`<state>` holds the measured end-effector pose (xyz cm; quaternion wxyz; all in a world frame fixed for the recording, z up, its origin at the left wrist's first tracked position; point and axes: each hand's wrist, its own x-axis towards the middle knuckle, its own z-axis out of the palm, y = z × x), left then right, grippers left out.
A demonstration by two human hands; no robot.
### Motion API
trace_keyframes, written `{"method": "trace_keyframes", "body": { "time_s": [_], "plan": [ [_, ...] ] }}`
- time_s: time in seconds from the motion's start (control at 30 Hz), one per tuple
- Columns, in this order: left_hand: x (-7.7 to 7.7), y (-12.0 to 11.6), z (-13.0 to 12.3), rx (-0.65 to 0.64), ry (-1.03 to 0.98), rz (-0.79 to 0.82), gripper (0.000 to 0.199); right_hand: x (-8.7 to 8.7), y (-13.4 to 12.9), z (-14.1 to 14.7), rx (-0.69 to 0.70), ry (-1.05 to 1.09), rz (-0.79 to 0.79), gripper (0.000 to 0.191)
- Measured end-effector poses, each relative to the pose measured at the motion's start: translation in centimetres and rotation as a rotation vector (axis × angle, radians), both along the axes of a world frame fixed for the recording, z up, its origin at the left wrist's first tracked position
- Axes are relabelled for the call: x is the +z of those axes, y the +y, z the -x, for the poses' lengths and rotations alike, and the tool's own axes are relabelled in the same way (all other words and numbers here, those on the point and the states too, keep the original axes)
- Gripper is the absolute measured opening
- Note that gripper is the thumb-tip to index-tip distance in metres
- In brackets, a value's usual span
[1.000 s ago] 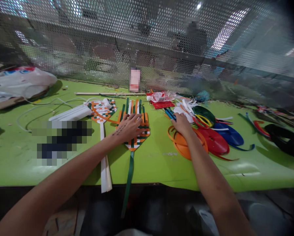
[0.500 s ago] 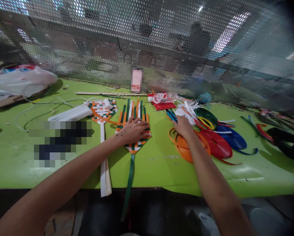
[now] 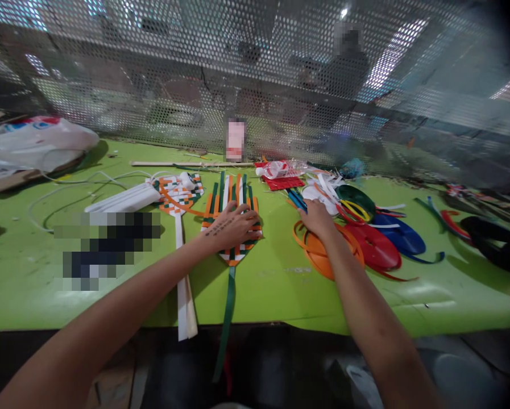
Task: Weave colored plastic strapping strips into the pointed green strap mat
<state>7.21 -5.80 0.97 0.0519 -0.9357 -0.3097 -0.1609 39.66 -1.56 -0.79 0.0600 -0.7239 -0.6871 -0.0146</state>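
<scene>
My left hand [image 3: 235, 224] lies flat, fingers spread, across a partly woven piece [image 3: 233, 253] of orange, green and white strips. Loose strip ends stand out at the top of the weave, and a long green strip [image 3: 228, 318] hangs from its lower point past the table edge. My right hand [image 3: 316, 216] is closed on a blue tool [image 3: 296, 197] with a slim body; its kind is hard to make out. Just below that hand is a coil of orange strip [image 3: 318, 264]. On the left rests a woven fan [image 3: 181, 199] with a white handle [image 3: 181, 307].
Red [image 3: 376, 247] and blue [image 3: 402, 234] strip coils lie right, with a black coil [image 3: 493, 241] farther out. A clear plastic bottle [image 3: 276, 169] lies behind. A white power strip [image 3: 124, 197] and plastic bag [image 3: 54, 139] are left. A perforated metal screen [image 3: 173, 74] bounds the back.
Both hands stay nearly where they were, the left on the weave and the right on the blue tool. The view has shifted slightly.
</scene>
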Motion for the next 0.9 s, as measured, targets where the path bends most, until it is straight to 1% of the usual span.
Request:
{"method": "trace_keyframes", "body": {
  "time_s": [0.13,0.33,0.5,0.6,0.7,0.73,0.77,0.83,0.87,0.9],
  "plan": [
    [0.0,-0.2,-0.1,-0.002,0.011,-0.018,0.034,0.0,-0.1,0.1,-0.004,0.008,-0.001,0.044],
    [-0.4,-0.2,-0.1,0.006,-0.051,-0.004,0.034,0.5,-0.5,0.4,-0.015,-0.004,-0.003,0.043],
    [-0.2,-0.2,-0.1,0.011,-0.031,-0.025,0.037,0.6,-1.1,1.0,-0.024,-0.004,-0.017,0.043],
    [-0.4,0.0,0.1,0.011,-0.033,-0.008,0.041,0.4,-0.9,0.9,-0.012,0.031,-0.061,0.043],
    [-0.8,0.2,0.4,0.022,-0.047,0.03,0.046,0.8,-0.3,-0.8,-0.009,0.088,-0.199,0.039],
    [-1.0,0.3,0.5,0.025,-0.049,0.043,0.048,1.0,-0.2,-1.8,-0.032,0.098,-0.276,0.038],
    [-1.1,0.4,0.6,0.028,-0.052,0.053,0.049,1.3,-0.2,-3.1,-0.085,0.102,-0.369,0.039],
    [-1.3,0.4,0.6,0.031,-0.054,0.065,0.051,1.7,-0.3,-5.9,-0.254,0.086,-0.513,0.04],
    [-1.4,0.4,0.6,0.032,-0.054,0.07,0.051,1.8,-0.5,-7.3,-0.35,0.074,-0.535,0.042],
    [-1.4,0.4,0.6,0.033,-0.054,0.074,0.051,1.7,-0.8,-8.6,-0.461,0.064,-0.52,0.044]
  ]
}}
